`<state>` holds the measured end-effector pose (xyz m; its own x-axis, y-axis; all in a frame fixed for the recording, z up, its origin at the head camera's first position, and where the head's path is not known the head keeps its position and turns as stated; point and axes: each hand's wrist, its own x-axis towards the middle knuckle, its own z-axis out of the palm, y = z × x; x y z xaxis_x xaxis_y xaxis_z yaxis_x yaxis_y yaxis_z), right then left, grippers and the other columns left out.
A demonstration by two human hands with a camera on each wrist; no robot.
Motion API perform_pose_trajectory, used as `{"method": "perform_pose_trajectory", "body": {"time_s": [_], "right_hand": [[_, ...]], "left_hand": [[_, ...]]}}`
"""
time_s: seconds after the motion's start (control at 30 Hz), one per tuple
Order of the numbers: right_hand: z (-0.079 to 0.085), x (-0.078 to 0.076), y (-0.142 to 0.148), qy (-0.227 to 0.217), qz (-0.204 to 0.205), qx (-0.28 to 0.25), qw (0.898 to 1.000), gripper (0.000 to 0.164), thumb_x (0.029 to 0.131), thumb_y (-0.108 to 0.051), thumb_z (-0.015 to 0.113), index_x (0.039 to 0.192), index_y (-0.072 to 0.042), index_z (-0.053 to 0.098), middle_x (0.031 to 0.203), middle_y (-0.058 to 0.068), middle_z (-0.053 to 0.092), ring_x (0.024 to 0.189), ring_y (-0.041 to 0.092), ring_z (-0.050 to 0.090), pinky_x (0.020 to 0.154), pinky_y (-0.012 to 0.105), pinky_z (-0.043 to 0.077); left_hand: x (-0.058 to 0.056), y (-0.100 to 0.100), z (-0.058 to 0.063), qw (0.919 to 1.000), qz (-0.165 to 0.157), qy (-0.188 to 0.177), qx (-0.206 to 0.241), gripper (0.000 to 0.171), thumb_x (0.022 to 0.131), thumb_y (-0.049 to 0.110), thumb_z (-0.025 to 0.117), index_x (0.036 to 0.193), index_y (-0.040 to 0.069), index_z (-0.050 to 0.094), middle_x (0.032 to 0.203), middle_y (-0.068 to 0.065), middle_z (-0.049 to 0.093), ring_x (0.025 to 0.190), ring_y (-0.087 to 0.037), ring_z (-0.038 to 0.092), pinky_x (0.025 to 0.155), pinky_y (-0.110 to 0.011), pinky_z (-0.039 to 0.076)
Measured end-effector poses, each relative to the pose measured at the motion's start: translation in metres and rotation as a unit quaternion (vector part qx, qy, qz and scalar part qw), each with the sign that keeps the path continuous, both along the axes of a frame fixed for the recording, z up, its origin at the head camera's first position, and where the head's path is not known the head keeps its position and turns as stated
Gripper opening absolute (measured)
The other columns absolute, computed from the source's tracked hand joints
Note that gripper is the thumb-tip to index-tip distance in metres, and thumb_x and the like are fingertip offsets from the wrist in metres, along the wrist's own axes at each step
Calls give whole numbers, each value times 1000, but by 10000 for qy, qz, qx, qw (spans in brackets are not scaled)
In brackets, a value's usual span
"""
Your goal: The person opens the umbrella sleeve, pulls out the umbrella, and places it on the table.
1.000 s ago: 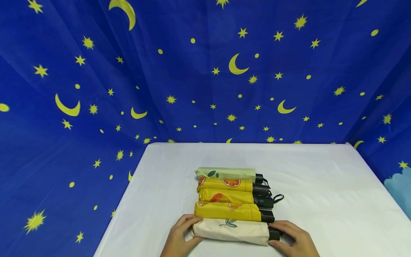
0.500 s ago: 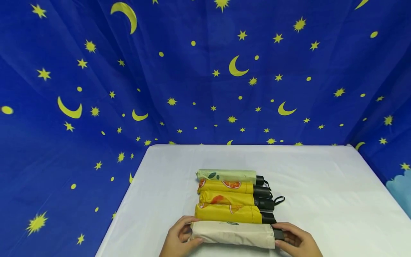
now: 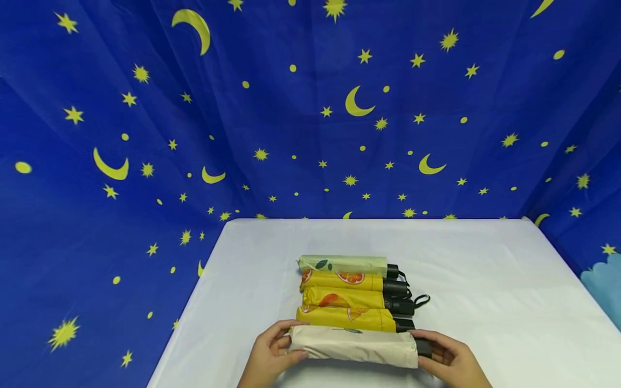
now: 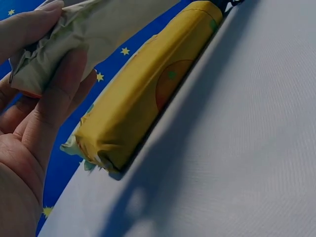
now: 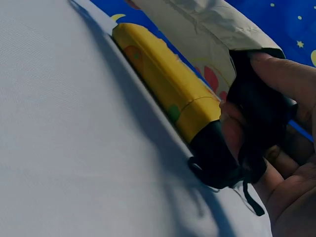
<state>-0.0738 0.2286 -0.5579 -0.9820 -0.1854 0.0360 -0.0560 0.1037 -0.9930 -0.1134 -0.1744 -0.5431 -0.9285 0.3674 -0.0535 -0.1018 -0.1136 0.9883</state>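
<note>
A folded umbrella in a cream sleeve (image 3: 354,346) is held level above the white table, just in front of a row of other folded umbrellas. My left hand (image 3: 271,353) pinches the sleeve's closed end between thumb and fingers, seen close in the left wrist view. At the other end my right hand (image 3: 451,358) grips the black handle (image 5: 259,98), its thumb by the sleeve's mouth. Nearest behind it lies a yellow umbrella (image 3: 344,319) with fruit prints. In both wrist views a gap shows between the cream umbrella and the table.
Further back in the row lie a yellow umbrella with a peach-like print (image 3: 349,298), a yellow one with orange slices (image 3: 320,280) and a pale green one (image 3: 359,264). Their handles point right. The white table (image 3: 485,269) meets a blue star-and-moon curtain (image 3: 291,118) behind and at the sides.
Both hands have raised the cream umbrella off the table and rolled it, so less of its leaf print shows. It has shifted slightly right. The other umbrellas stay in place.
</note>
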Motion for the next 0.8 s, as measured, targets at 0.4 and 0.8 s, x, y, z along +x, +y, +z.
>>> {"method": "perform_pose_trajectory", "body": {"time_s": [0.4,0.8], "right_hand": [[13,4,-1,156,-341,266,9989,50,88,-7,80,132,8,62,122,-5,69,102,15,71,79,35,62],[37,-4,-2,660,-601,541,9945,42,88,-5,80,128,2,68,118,-7,71,99,13,71,74,33,62]], "left_hand": [[-13,5,8,9997,-197,40,104,60,86,2,81,139,-6,52,138,-23,56,117,-32,65,91,-44,58],[-20,6,29,9971,-56,752,89,65,85,-5,80,142,-11,49,132,-28,58,109,-32,68,81,-39,62]]}}
